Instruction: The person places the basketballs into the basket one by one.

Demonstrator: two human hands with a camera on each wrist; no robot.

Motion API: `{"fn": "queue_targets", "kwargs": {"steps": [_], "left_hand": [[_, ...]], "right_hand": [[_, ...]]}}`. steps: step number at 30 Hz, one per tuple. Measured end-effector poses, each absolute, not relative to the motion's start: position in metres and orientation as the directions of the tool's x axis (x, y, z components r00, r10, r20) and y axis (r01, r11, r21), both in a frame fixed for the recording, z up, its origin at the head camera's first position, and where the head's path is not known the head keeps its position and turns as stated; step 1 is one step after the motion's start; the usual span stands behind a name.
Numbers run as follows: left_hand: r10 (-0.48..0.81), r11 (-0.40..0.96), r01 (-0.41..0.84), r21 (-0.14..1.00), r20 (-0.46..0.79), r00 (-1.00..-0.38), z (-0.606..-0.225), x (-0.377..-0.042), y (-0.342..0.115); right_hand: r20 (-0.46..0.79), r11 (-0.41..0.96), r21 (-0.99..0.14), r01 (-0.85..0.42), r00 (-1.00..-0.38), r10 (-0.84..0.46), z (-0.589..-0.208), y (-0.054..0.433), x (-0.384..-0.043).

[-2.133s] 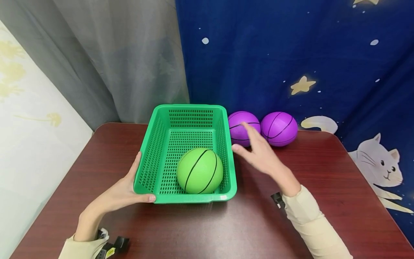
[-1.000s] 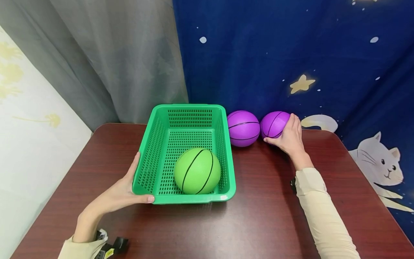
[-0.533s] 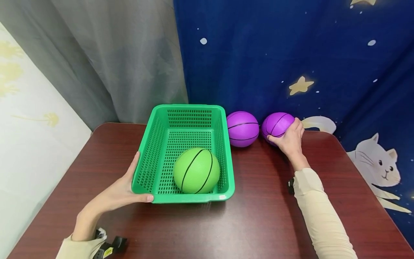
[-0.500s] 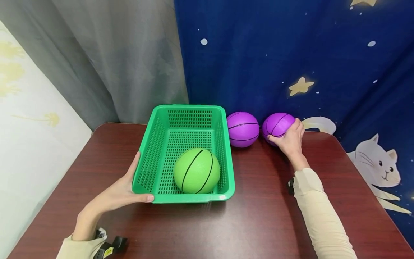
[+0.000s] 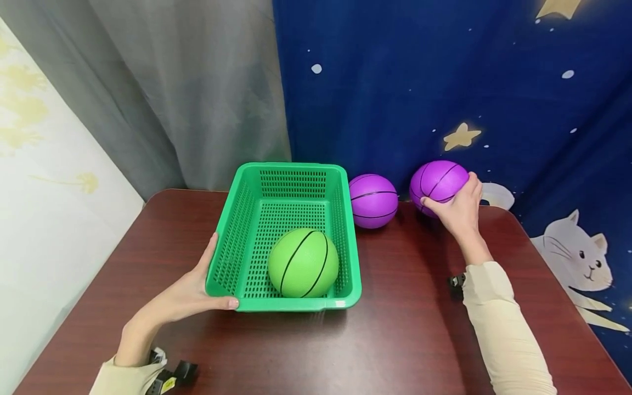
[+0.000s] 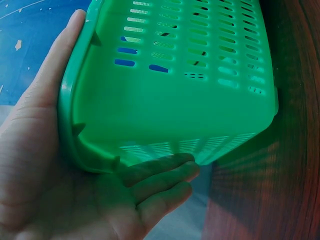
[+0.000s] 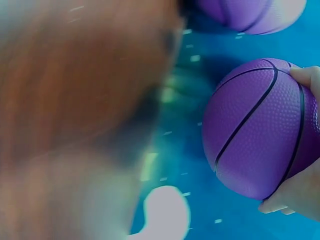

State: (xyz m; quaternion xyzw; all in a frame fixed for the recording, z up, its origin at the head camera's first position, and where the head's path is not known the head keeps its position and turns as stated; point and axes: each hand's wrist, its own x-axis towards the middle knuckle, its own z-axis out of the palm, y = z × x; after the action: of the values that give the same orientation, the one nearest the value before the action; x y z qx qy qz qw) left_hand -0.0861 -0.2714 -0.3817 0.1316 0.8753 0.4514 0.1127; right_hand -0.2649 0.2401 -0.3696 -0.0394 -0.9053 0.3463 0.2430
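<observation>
A green plastic basket (image 5: 296, 303) stands on the table, and a light green ball with black lines (image 5: 303, 263) lies inside it. My left hand (image 5: 182, 293) holds the basket's near left corner, thumb along the front rim. In the left wrist view, the fingers (image 6: 165, 187) of that hand lie under the rim against the outer wall. My right hand (image 5: 459, 211) grips a purple ball (image 5: 436, 184) from its right side, and the ball looks raised off the table. The right wrist view shows thumb and fingertips on opposite sides of this purple ball (image 7: 255, 130).
A second purple ball (image 5: 372, 203) sits at the back edge, close against the basket's right side. Behind the brown table (image 5: 395, 334) hang a grey curtain (image 5: 212, 99) and a blue curtain (image 5: 385, 93). A pale wall (image 5: 44, 208) borders the left side.
My right hand has moved from beside the basket to the right-hand purple ball, taken hold of it and raised it slightly up and right. The left hand has stayed on the basket.
</observation>
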Motion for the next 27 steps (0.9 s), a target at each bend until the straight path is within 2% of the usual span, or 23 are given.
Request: {"fn": "queue_targets", "kwargs": {"steps": [8,16,27], "left_hand": [[0.327,0.555,0.121,0.823,-0.082,-0.942,-0.381,-0.087,-0.270],[0.320,0.563,0.116,0.818,-0.086,-0.943,-0.381,-0.085,-0.271],[0.326,0.562,0.120,0.818,-0.086,-0.941,-0.381,-0.086,-0.272]], "right_hand": [[0.481,0.747,-0.639,-0.184,-0.853,0.202,-0.329,0.222,-0.259],[0.526,0.707,-0.642,-0.297,-0.841,0.125,-0.303,0.190,-0.251],[0.502,0.661,-0.646,-0.382,-0.865,-0.008,-0.285,0.138,-0.243]]}}
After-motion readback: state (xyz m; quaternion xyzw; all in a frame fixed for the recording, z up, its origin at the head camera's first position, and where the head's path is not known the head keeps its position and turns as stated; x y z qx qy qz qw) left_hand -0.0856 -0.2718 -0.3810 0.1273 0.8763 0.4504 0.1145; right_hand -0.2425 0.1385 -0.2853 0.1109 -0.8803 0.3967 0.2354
